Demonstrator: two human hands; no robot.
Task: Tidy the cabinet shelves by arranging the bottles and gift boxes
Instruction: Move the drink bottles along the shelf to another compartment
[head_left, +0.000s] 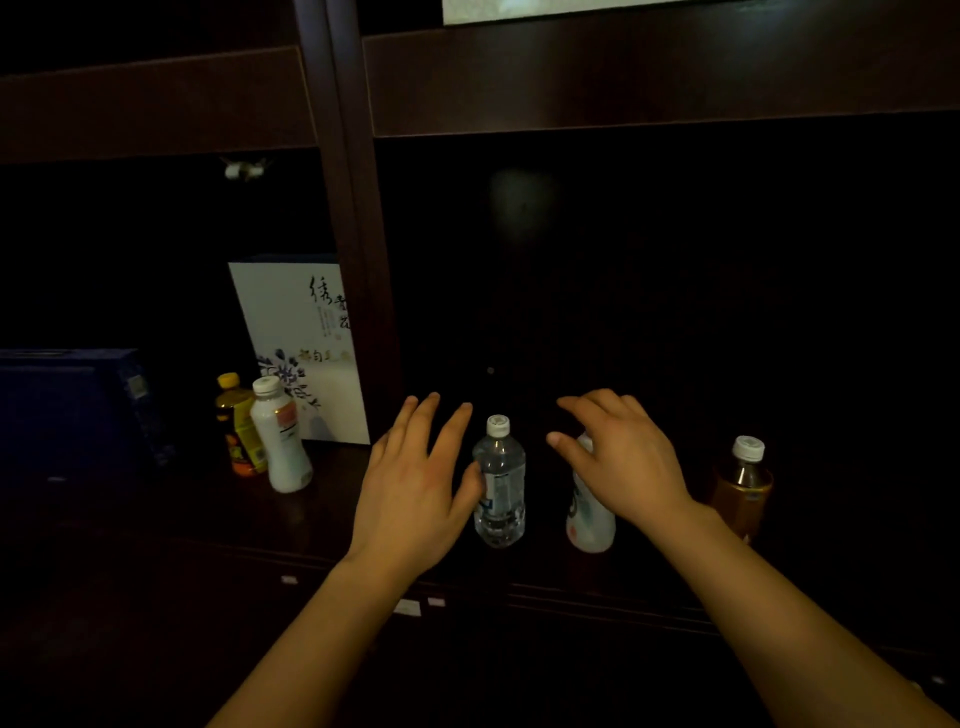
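A clear water bottle (499, 483) with a white cap stands upright on the dark shelf (322, 519). My left hand (415, 483) is just left of it, fingers spread, thumb touching or almost touching its side. My right hand (623, 457) hovers open over a white bottle (589, 514), hiding its cap. An amber tea bottle (743, 488) stands at the right. In the left bay stand a white milk bottle (280, 436), an orange-yellow bottle (239, 426) and a white gift box (306, 348) with flower print and calligraphy.
A dark blue box (72, 405) sits at the far left of the shelf. A vertical wooden divider (358, 234) separates the two bays. The upper shelf board (623, 78) overhangs both. The cabinet interior is very dark.
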